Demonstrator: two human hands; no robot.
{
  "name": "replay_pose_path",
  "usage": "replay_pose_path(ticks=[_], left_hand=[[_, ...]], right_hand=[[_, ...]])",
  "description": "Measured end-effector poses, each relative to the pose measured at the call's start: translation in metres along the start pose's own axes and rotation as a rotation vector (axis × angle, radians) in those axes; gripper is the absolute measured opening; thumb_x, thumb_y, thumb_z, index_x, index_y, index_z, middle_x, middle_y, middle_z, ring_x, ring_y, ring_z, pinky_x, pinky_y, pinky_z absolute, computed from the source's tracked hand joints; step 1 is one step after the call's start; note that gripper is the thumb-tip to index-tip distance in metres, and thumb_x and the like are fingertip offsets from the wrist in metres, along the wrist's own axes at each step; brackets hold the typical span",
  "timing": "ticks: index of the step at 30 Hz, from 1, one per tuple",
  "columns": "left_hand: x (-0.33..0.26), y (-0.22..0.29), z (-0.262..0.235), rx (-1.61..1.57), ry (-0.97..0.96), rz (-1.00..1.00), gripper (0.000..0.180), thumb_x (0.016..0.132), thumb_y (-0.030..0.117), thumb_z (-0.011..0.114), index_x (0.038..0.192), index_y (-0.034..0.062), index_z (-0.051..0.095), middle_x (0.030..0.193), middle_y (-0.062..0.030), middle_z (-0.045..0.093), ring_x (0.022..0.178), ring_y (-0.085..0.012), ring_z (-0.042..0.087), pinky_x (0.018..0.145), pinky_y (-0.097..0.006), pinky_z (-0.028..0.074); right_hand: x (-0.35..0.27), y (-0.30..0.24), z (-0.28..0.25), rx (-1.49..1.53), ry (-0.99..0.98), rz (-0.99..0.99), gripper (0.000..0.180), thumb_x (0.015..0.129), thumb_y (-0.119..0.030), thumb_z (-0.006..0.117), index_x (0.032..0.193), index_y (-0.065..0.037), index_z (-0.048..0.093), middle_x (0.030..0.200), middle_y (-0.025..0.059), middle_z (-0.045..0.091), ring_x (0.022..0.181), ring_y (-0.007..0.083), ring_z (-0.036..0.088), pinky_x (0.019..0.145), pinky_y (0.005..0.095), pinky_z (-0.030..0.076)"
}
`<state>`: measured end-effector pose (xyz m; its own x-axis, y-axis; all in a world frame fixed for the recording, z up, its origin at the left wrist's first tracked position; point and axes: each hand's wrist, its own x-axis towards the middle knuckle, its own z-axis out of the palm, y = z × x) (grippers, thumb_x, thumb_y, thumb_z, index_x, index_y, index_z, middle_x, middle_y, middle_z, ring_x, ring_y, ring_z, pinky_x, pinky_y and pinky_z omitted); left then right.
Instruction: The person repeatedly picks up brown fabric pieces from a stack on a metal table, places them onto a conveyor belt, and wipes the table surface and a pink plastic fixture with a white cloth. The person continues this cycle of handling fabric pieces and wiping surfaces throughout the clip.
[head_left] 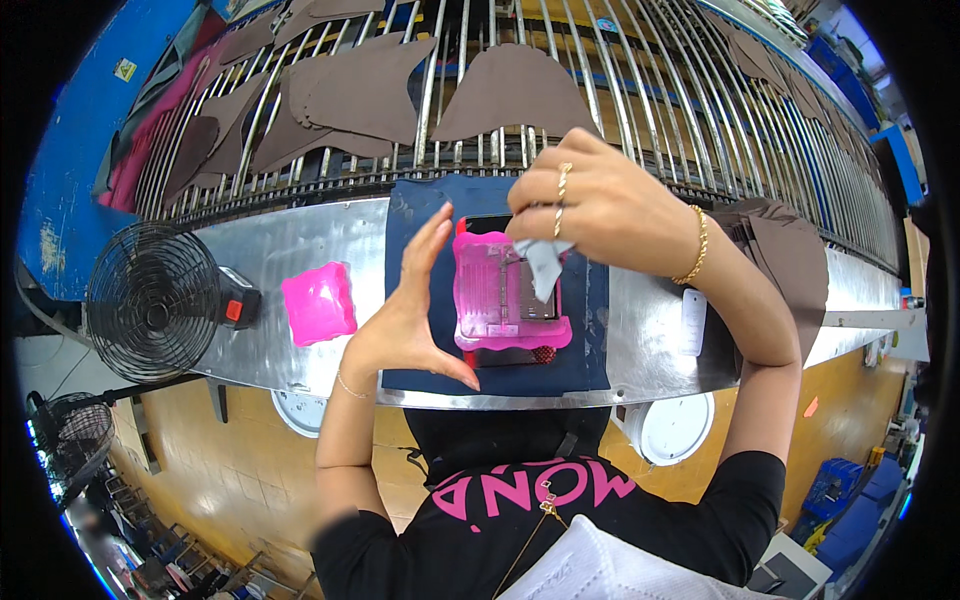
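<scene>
A pink plastic case (pixel 480 290) with a scalloped edge, a ribbed inside and a dark part at its right lies on a dark blue mat (pixel 420 365). Red and black show beneath its edges. My left hand (pixel 400 315) is open at the case's left side, thumb spread from the fingers; whether it touches the case I cannot tell. Above the upper right corner, my right hand (pixel 610 210) pinches a small grey scrap of cloth (pixel 543 268), which hangs over the case. A separate pink scalloped piece (pixel 320 303) rests on the metal table to the left.
A black wire-caged fan (pixel 152 302) stands at the metal table's (pixel 260 240) left end. Brown cut pieces (pixel 515 95) lie across the metal bars beyond. More brown pieces (pixel 785 255) and a white tag-shaped item (pixel 692 322) are at the right. White round lids (pixel 675 428) show below.
</scene>
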<state>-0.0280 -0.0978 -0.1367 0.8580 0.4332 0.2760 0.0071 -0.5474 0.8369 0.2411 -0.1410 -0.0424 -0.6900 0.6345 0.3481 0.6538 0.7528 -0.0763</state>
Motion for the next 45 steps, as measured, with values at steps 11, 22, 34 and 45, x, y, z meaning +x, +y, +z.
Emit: replay_pose_path(ticks=[11, 22, 34, 45], left_hand=[[-0.012, -0.014, 0.024, -0.142, 0.1, -0.04, 0.155, 0.043, 0.047, 0.095, 0.15, 0.0164, -0.013, 0.155, -0.0215, 0.014, 0.144, -0.0369, 0.017, 0.116, -0.049, 0.019], [-0.009, -0.011, 0.031, -0.119, 0.14, -0.074, 0.146, 0.05, 0.033, 0.094, 0.15, 0.0165, -0.012, 0.151, -0.0204, 0.023, 0.141, -0.0354, 0.025, 0.116, -0.049, 0.02], [-0.011, -0.012, 0.032, -0.14, 0.163, -0.066, 0.143, 0.048, 0.028, 0.095, 0.151, 0.0142, -0.004, 0.15, -0.0189, 0.025, 0.141, -0.0329, 0.025, 0.115, -0.047, 0.02], [-0.008, -0.014, 0.032, -0.157, 0.183, -0.008, 0.138, 0.05, 0.028, 0.094, 0.151, 0.0153, 0.0, 0.15, -0.0179, 0.026, 0.14, -0.0323, 0.027, 0.114, -0.048, 0.022]], right_hand=[[0.035, 0.001, 0.009, 0.206, -0.257, -0.085, 0.024, 0.071, -0.005, 0.068, 0.092, -0.015, 0.07, 0.093, -0.0012, 0.062, 0.092, 0.017, 0.061, 0.082, 0.0332, 0.041], [0.037, -0.01, 0.021, 0.122, -0.343, -0.141, 0.01, 0.074, -0.015, 0.068, 0.082, -0.013, 0.072, 0.1, -0.002, 0.067, 0.089, 0.0136, 0.06, 0.082, 0.0309, 0.039], [0.039, -0.01, 0.021, 0.033, -0.347, -0.142, 0.012, 0.073, -0.013, 0.067, 0.084, -0.014, 0.072, 0.089, -0.002, 0.066, 0.088, 0.0137, 0.059, 0.085, 0.0318, 0.039], [0.041, 0.021, 0.001, 0.336, -0.34, 0.145, 0.024, 0.074, -0.002, 0.069, 0.096, -0.011, 0.07, 0.094, 0.0043, 0.068, 0.095, 0.0184, 0.064, 0.087, 0.0335, 0.043]])
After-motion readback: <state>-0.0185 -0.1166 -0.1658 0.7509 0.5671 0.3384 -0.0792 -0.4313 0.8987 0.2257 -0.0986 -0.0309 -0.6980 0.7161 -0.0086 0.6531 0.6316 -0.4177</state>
